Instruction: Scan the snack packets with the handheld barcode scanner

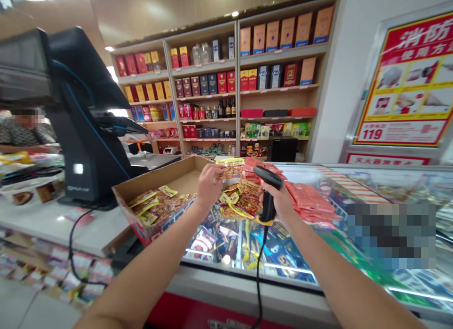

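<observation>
My right hand (280, 198) is wrapped round the grip of a black barcode scanner (268, 201) with a yellow base, its cord hanging down in front of the glass counter. The scanner's head points left, over a pile of clear snack packets (247, 199) with yellow labels and brown-orange contents. At the left edge of that pile, my left hand (209, 183) has its fingers closed on a snack packet (231, 168); the fingertips are partly hidden. To the left, an open cardboard box (130, 192) contains more such packets. Orange-red packs (309, 201) lie stacked to the right.
The glass-topped counter (226, 267) displays colourful packaged goods under its top. A dark checkout terminal (83, 116) stands on the left counter, with a black cable (72, 244) looping down its front. Shelves (208, 97) of boxed goods line the back wall. A person (26, 128) is behind the terminal.
</observation>
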`<state>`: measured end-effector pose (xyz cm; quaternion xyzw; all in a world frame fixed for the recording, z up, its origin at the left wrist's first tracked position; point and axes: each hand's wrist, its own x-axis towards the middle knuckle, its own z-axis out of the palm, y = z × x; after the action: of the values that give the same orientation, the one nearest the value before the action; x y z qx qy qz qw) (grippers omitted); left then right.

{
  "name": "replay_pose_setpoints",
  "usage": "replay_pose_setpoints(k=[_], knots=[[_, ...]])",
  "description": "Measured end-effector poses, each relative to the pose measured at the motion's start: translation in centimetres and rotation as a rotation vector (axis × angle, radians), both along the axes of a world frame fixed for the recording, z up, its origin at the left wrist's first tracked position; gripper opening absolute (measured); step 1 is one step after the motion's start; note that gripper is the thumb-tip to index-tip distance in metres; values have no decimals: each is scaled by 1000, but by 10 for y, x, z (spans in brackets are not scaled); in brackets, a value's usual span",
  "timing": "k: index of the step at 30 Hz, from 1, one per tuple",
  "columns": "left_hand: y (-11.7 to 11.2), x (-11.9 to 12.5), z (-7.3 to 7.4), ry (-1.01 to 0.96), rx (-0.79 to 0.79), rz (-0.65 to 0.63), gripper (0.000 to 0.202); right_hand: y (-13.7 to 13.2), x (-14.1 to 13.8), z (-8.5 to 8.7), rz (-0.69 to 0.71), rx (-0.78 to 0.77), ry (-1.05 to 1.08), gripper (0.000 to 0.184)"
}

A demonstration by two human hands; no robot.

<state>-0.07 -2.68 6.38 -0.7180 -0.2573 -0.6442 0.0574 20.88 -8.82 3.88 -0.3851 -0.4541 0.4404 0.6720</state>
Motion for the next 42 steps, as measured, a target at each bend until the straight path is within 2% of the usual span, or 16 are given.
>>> replay_pose_setpoints(k=[4, 8, 11, 15, 19, 29, 34, 42], knots=[[34, 14, -40, 25, 179, -49, 28, 1, 2, -1, 4, -18, -12, 24], [50, 5, -59, 73, 196, -35, 26, -3, 3, 1, 114, -98, -94, 25], [51, -3, -61, 85, 162, -7, 23, -8, 2, 4, 221, -153, -194, 25], [50, -4, -60, 97, 139, 5, 23, -12, -1, 6, 267, -153, -188, 25], [52, -2, -61, 76, 111, 2, 27, -15, -5, 6, 263, -166, -211, 27], [51, -2, -62, 84, 123, 4, 19, -17, -6, 9, 273, -161, -260, 20], [51, -2, -63, 92, 91, 7, 21, -18, -7, 9, 249, -145, -250, 19], [54, -2, -64, 88, 140, -8, 30, -14, -3, 8, 276, -180, -257, 23]])
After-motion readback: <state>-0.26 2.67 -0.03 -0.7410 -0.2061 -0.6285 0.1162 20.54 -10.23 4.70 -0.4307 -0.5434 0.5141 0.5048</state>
